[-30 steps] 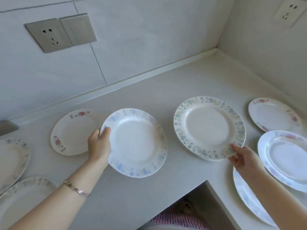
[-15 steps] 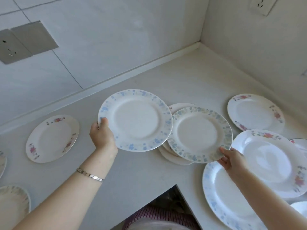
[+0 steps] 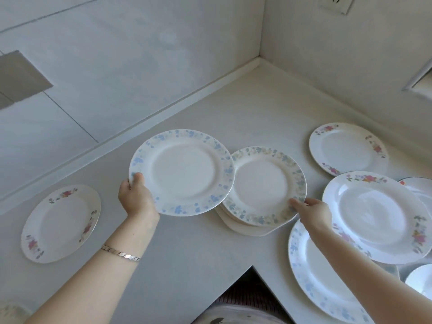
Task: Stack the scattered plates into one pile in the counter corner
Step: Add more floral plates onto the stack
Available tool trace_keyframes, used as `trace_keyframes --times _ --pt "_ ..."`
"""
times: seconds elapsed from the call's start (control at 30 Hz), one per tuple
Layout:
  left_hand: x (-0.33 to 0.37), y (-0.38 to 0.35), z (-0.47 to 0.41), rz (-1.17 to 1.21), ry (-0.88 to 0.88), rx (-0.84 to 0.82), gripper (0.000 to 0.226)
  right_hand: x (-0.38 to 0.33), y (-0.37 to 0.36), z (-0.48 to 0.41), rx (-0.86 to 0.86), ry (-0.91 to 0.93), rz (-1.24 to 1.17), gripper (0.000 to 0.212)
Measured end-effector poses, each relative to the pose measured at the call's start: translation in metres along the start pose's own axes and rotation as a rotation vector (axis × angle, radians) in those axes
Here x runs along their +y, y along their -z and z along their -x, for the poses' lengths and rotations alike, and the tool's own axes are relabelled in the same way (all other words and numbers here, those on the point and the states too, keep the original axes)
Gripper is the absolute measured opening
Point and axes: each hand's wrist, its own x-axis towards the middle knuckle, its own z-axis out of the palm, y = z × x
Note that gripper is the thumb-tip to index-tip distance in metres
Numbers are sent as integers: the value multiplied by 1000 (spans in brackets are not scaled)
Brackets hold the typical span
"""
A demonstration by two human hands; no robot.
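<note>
One head-worn view looks forward and steeply down, from close above, at the counter (image 3: 233, 118) corner between two walls.

Silver link bracelet (image 3: 120, 254), bare forearms

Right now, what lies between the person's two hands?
In the head view, two plates: the blue-flowered plate gripped by the left hand, its rim overlapping the green-rimmed plate held by the right hand, above a small pile.
</note>
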Motion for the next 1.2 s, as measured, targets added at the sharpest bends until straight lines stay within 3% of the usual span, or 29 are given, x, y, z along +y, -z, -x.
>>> trace_keyframes --times 0.1,0.17,0.23,0.33,0.6,0.73,0.8,0.87,0.93,1.07,1.2 --pt "2 -4 -7 -1 -5 -16 28 -3 -3 -3 -20 98 207 31" --pt "2 -7 -9 3 -1 -29 29 -2 -6 -8 -1 153 257 56" --pt "2 -10 -11 3 4 -39 30 -5 -13 -10 -20 201 244 77" --pt "2 -15 -13 -7 11 -46 29 -16 -28 -13 -75 180 128 86" --pt "-8 -19 -15 -63 40 -63 32 -13 -28 -18 -97 141 29 83" --pt "-11 -29 1 -99 66 -156 33 -20 -22 -5 92 234 2 62" --pt "-15 -39 11 -120 96 -227 31 -35 -18 2 26 258 -102 40" --pt "-20 -52 21 -152 130 -324 29 -47 -14 3 -126 185 -196 34" --pt "-28 -67 29 -204 140 -435 28 -51 -9 -3 -162 155 -131 31" --pt "-40 -93 36 -529 -27 -675 18 -35 9 -16 -41 164 37 20" --pt "-43 -104 38 -1130 -301 -815 43 -19 18 -19 -1 163 83 24"
